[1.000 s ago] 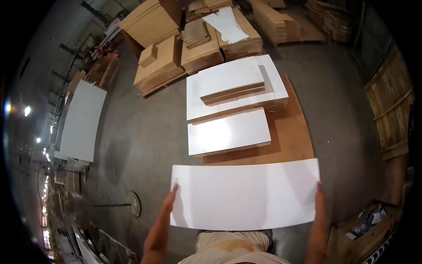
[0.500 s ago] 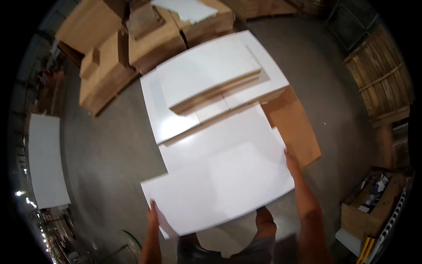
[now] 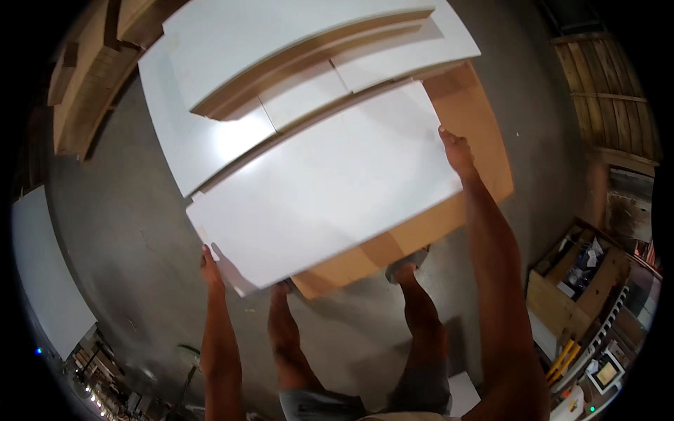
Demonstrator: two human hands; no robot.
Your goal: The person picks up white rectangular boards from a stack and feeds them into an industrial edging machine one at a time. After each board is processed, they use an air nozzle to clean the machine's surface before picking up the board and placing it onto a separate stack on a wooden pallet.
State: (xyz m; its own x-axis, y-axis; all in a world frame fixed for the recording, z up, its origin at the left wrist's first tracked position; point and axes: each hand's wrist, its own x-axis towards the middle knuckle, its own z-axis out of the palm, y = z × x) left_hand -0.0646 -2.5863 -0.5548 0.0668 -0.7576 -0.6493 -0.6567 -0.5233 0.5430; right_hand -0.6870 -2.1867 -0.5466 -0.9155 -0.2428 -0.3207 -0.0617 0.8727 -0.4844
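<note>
A large white rectangular panel (image 3: 330, 182) lies tilted across the view, held at its two short ends. My left hand (image 3: 210, 261) grips its lower left end, thumb on top and fingers hidden beneath. On the opposite end, my right hand (image 3: 458, 149) is closed round the edge, its thumb along the white face. Below the panel shows a brown board (image 3: 397, 247), sticking out at the near side and at the right. Beyond the far edge stands a stack of white panels (image 3: 175, 151), with more panels with brown edges (image 3: 316, 49) piled on top.
Brown board stacks (image 3: 88, 91) rise at the far left. A white sheet (image 3: 53, 274) lies at the left rim. To the right are a wooden pallet (image 3: 607, 91), an open box of small items (image 3: 562, 288) and yellow rods (image 3: 562, 359). My feet are under the near edge.
Both hands have moved the white panel away from my body, up toward the stack. It now covers the white panel that lay under it, and the brown board shows along the near side.
</note>
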